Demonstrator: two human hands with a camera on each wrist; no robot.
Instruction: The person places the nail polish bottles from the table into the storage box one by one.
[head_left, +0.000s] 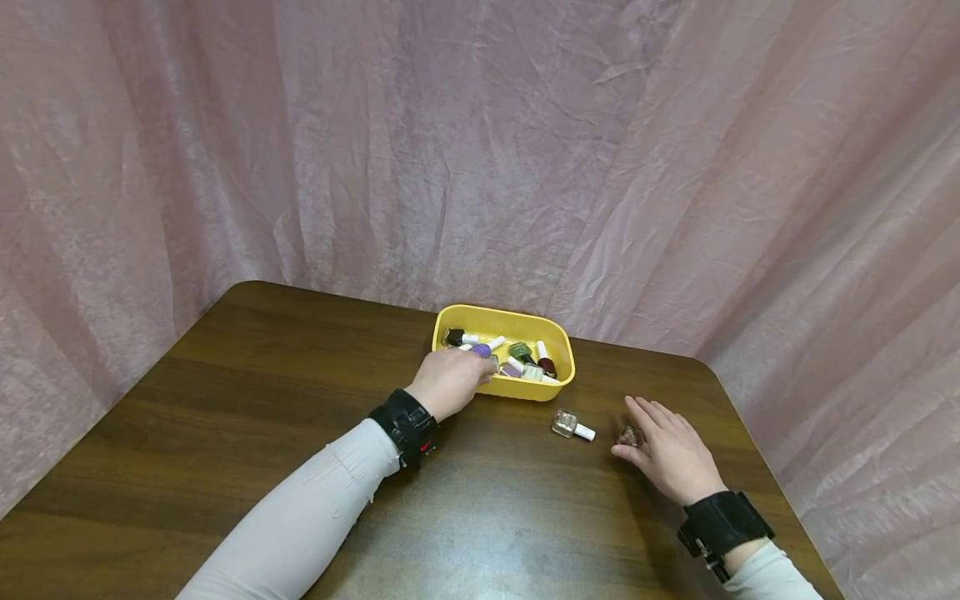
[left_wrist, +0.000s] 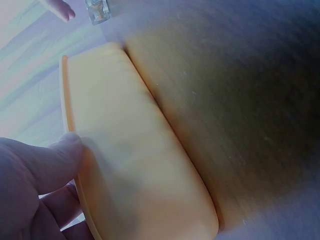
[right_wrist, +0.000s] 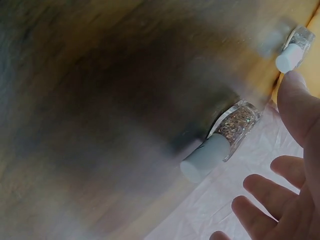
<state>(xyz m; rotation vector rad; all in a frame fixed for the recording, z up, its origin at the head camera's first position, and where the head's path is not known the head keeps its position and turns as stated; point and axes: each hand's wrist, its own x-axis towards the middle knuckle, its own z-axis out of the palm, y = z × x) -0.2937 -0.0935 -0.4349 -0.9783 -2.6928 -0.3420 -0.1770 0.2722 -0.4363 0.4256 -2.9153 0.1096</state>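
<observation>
A yellow plastic basket (head_left: 558, 392) holds several nail polish bottles, among them a dark green one (head_left: 519, 351). At its near left rim is my left hand (head_left: 452, 379); in the left wrist view the thumb (left_wrist: 70, 147) lies over the rim while the fingers go behind the wall, partly hidden. My right hand (head_left: 675, 454) is spread low over the table beside a glitter nail polish bottle (right_wrist: 237, 125) with a white cap. Between that bottle and the basket lies a clear-looking nail polish bottle (head_left: 564, 422), also white-capped, on its side.
The brown wooden table (head_left: 480, 517) has rounded far corners. Behind it and along the right side hangs a pink curtain (head_left: 480, 150). The basket stands close to the table's far edge.
</observation>
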